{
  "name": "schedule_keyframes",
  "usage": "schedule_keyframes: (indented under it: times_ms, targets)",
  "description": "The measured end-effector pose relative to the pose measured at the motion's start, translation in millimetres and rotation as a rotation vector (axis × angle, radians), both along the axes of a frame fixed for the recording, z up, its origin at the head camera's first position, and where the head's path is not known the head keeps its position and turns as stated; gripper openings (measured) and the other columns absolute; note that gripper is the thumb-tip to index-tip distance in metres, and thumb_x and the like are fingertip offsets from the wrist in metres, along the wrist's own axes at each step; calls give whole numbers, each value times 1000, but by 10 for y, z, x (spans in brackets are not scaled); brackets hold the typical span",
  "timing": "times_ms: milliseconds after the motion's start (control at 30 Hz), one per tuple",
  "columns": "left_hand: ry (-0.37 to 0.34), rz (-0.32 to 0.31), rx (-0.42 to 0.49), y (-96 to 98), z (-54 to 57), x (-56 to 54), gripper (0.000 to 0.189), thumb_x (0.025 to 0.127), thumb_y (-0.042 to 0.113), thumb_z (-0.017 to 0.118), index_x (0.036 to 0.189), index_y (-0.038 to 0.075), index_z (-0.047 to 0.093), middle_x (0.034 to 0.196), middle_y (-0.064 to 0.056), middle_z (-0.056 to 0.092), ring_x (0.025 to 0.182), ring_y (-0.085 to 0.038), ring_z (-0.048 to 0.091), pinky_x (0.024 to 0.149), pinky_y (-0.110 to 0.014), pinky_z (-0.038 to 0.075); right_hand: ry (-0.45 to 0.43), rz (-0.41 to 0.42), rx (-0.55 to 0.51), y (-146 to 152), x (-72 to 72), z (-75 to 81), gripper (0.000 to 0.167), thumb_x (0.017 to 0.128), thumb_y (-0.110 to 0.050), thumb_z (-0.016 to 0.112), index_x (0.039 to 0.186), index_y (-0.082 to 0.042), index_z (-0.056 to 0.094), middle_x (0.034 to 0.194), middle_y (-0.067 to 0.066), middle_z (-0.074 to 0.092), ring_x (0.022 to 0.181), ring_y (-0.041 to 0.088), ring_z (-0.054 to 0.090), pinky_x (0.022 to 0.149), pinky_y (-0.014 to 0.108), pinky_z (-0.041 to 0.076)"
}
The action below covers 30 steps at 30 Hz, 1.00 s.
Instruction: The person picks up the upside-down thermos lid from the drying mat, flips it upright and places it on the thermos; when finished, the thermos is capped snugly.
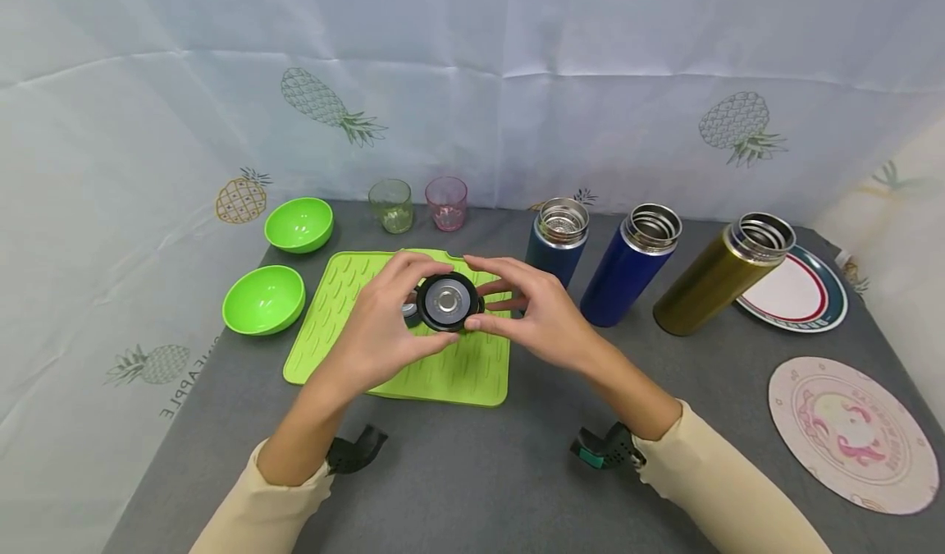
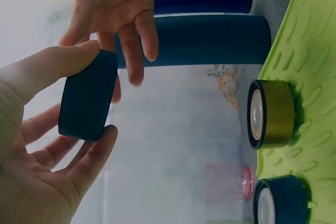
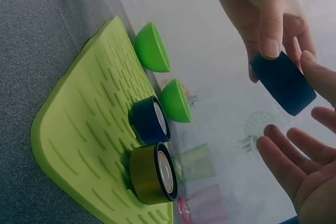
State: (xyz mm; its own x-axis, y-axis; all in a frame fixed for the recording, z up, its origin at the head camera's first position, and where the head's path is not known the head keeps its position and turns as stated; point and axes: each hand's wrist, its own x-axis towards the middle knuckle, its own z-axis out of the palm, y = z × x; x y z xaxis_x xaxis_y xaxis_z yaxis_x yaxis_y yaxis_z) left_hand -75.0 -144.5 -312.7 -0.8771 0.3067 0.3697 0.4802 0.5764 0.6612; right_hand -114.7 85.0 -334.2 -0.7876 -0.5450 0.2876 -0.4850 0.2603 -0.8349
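Observation:
A dark teal bottle lid [image 1: 447, 301] is held up above the green drying mat [image 1: 472, 373], its pale inner side with a round metal centre facing me in the head view. My left hand [image 1: 372, 324] pinches it by the rim between thumb and fingers. On its other side is my right hand [image 1: 542, 312], fingers spread; its thumb is at the lid's edge, and whether it touches cannot be made out. A gold lid [image 3: 147, 174] and a blue lid [image 3: 146, 121] sit on the mat, mostly hidden behind the hands in the head view.
Uncapped teal [image 1: 559, 238], blue [image 1: 627, 271] and gold [image 1: 705, 279] bottles stand to the right. Beyond them lie a rimmed plate [image 1: 786, 287] and a pink round mat [image 1: 852, 431]. Two green bowls [image 1: 264, 299] are at left; green [image 1: 391, 207] and pink [image 1: 446, 203] glasses stand behind.

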Motion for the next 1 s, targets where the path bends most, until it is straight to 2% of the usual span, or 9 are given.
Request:
schedule_keyframes:
  times_ms: [167,367,700,800,1000]
  targets:
    - [-5,-19,10,34,-29,-25,71,67,7,95,130,10,64,129,-4,59,111,-18,64,85,-34,59,-29,18,-18,-1,-3,-22,65,87,-14,82,146,-16,56,144,8,62,109,21,75,86,27,62]
    - [-18,-14,12,54,-46,-33,73,67,11,96,132,10,62,131,-3,59,115,-17,63,86,-35,60,-65,38,-67,1,2,-43,62,87,-7,80,144,-9,57,143,12,63,101,23,77,81,32,63]
    - [-60,-2,46,49,-54,-39,77,66,15,97,132,11,60,132,-3,58,119,-17,62,89,-36,61,-118,24,-83,15,3,-53,59,87,-4,79,142,-4,58,142,14,63,103,26,76,76,25,61]
    - [-64,7,39,41,-60,-41,78,65,18,98,133,12,60,129,-3,59,113,-17,64,84,-35,62,-118,16,-90,20,7,-49,58,87,-4,79,142,-4,58,142,14,64,104,27,75,75,24,60]
    - [-128,26,54,41,-62,-56,81,66,20,98,135,13,58,119,-6,65,82,-16,71,69,-28,61,-127,-5,-125,25,10,-41,55,87,-4,79,139,-6,61,135,16,68,107,27,74,83,28,62]
